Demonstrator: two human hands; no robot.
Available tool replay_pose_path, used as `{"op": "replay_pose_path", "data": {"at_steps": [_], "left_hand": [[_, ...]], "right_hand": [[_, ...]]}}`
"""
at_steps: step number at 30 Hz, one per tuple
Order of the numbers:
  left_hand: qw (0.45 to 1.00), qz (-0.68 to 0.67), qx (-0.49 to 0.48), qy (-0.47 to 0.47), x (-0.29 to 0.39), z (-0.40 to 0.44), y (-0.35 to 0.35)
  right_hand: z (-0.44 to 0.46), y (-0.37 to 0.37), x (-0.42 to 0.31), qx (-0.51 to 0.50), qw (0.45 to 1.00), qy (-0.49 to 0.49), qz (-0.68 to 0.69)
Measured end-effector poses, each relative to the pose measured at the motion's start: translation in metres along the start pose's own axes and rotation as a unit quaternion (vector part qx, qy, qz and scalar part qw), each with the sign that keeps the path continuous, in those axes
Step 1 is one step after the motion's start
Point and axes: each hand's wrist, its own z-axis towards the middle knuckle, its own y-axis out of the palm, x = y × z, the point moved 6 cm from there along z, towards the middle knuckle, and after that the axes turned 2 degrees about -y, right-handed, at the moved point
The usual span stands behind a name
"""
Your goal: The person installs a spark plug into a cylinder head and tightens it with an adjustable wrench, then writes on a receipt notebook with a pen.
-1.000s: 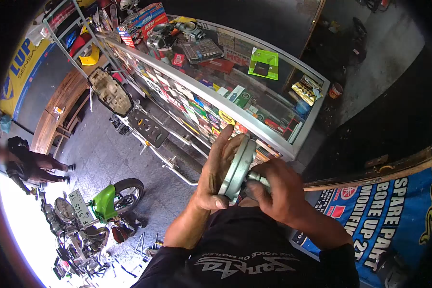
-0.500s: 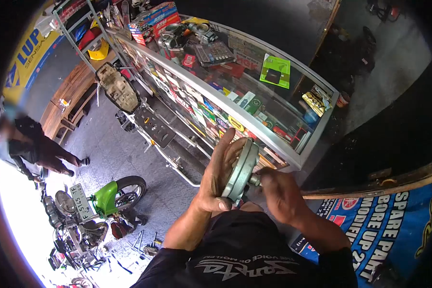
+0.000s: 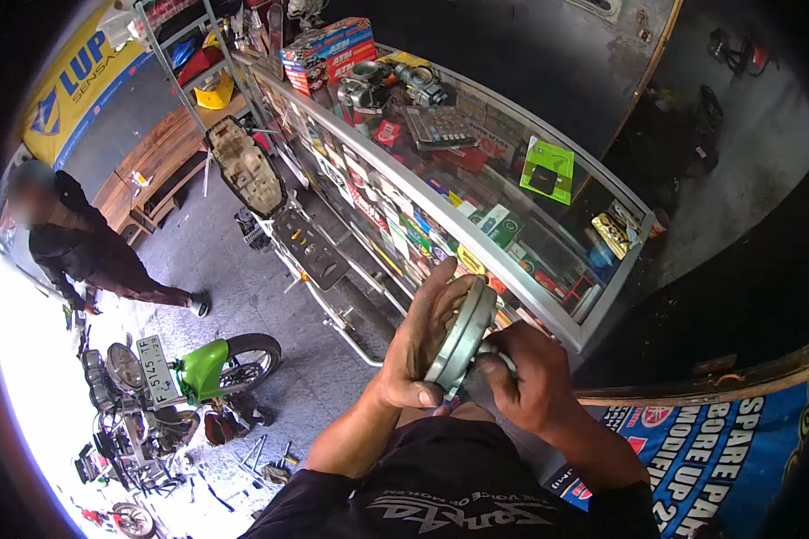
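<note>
A round, flat silver metal part, shaped like a shallow drum, is held up on edge in front of my chest. My left hand cups its left face, with the thumb hooked round the lower rim and the fingers reaching up behind it. On the opposite face, my right hand is closed with thumb and fingers pinched at the short metal stub in the part's centre. Those fingers cover most of the stub. The far face of the part is hidden by my left palm.
A glass display counter stands ahead, with a calculator and carburetors on top. A stripped motorcycle frame is beside it. At left are a green-fendered motorcycle, tools on the floor and a person.
My right fingers have closed in on the stub, which showed more before. The view has shifted, so the counter and the person appear farther right and lower.
</note>
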Motion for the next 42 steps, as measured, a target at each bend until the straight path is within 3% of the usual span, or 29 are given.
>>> {"op": "replay_pose_path", "data": {"at_steps": [4,5,7,11,13,15,16,18,20,22,25,27,28,29,30,31,32,34,42], "left_hand": [[1.0,0.009,0.02,0.01,0.012,0.002,-0.005],[1.0,0.007,0.022,0.014,0.016,0.003,-0.008],[0.999,0.011,0.021,0.026,0.021,0.004,-0.013],[0.999,0.02,0.018,0.036,0.038,0.005,-0.023],[0.937,0.322,-0.049,0.127,0.063,0.008,-0.02],[0.868,0.469,-0.054,0.151,0.089,0.008,-0.004],[0.85,0.495,-0.064,0.169,0.102,0.01,0.003],[0.828,0.523,-0.062,0.193,0.118,0.011,0.007],[0.82,0.528,-0.074,0.209,0.128,0.012,0.008],[0.806,0.543,-0.065,0.225,0.136,0.011,0.005],[0.79,0.565,-0.057,0.23,0.149,0.007,-0.005],[0.795,0.567,-0.038,0.21,0.155,0.006,-0.019],[0.789,0.574,-0.03,0.218,0.16,0.004,-0.027],[0.825,0.535,-0.011,0.184,0.161,0.003,-0.04],[0.858,0.492,0.009,0.148,0.164,0.002,-0.052],[0.853,0.508,0.016,0.121,0.17,0.0,-0.06],[0.86,0.497,0.031,0.108,0.172,-0.001,-0.07],[0.869,0.481,0.055,0.096,0.177,-0.007,-0.086],[0.864,0.488,0.068,0.103,0.208,-0.028,-0.129]], "right_hand": [[0.003,0.02,0.014,-0.145,0.959,0.203,0.138],[0.006,0.021,0.012,-0.142,0.96,0.199,0.137],[0.016,0.013,-0.003,-0.062,0.993,0.066,0.073],[0.033,0.014,-0.012,-0.023,0.998,-0.028,0.043],[0.035,0.019,0.001,-0.047,0.997,-0.03,0.048],[0.033,0.027,0.014,-0.019,0.993,-0.07,0.094],[0.034,0.035,0.024,-0.02,0.984,-0.006,0.174],[0.038,0.047,0.03,-0.026,0.966,0.016,0.256],[0.041,0.062,0.034,-0.055,0.921,0.071,0.379],[0.056,0.077,0.018,-0.005,0.724,0.264,0.637],[0.069,0.09,0.009,-0.029,0.753,0.233,0.615],[0.074,0.103,0.005,-0.016,0.62,0.225,0.752],[0.079,0.101,0.012,-0.024,0.821,0.142,0.552],[0.086,0.099,0.011,-0.024,0.905,0.069,0.419],[0.098,0.097,-0.001,-0.036,0.954,-0.013,0.296],[0.106,0.099,-0.012,-0.045,0.977,-0.077,0.192],[0.114,0.104,-0.022,-0.046,0.983,-0.133,0.118],[0.124,0.122,-0.029,-0.079,0.982,-0.144,0.097],[0.16,0.165,-0.056,-0.111,0.941,-0.082,0.309]]}}
